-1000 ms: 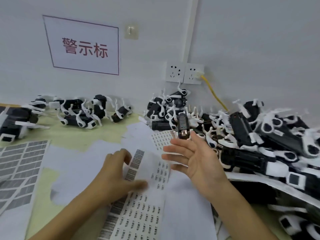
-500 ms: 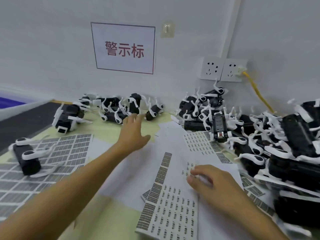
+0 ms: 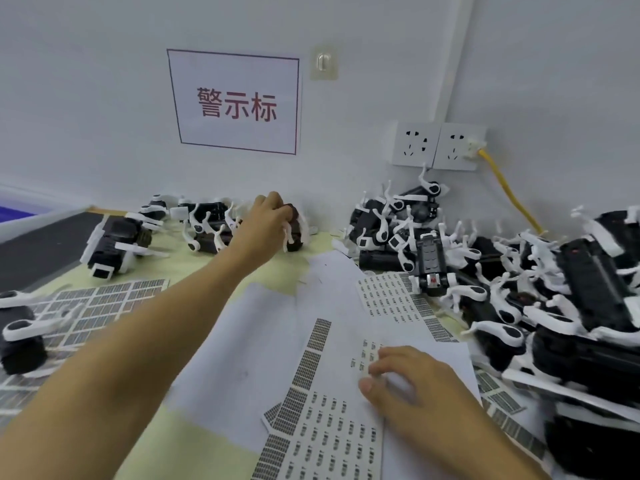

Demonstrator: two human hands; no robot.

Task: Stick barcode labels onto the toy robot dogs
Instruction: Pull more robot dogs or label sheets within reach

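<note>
two hands work over the counter [image 3: 207,441]. nearest, the right hand [image 3: 412,386] rests on a barcode label sheet [image 3: 329,438], fingers curled at the labels; whether it pinches one cannot be told through the blur. beyond, the left hand [image 3: 266,223] is extended to the wall and grasps a toy robot dog [image 3: 294,230] in the small left group. a large pile of dogs [image 3: 519,289] fills the right side.

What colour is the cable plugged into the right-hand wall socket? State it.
Yellow. The cable runs down from the wall socket in the head view.
</note>
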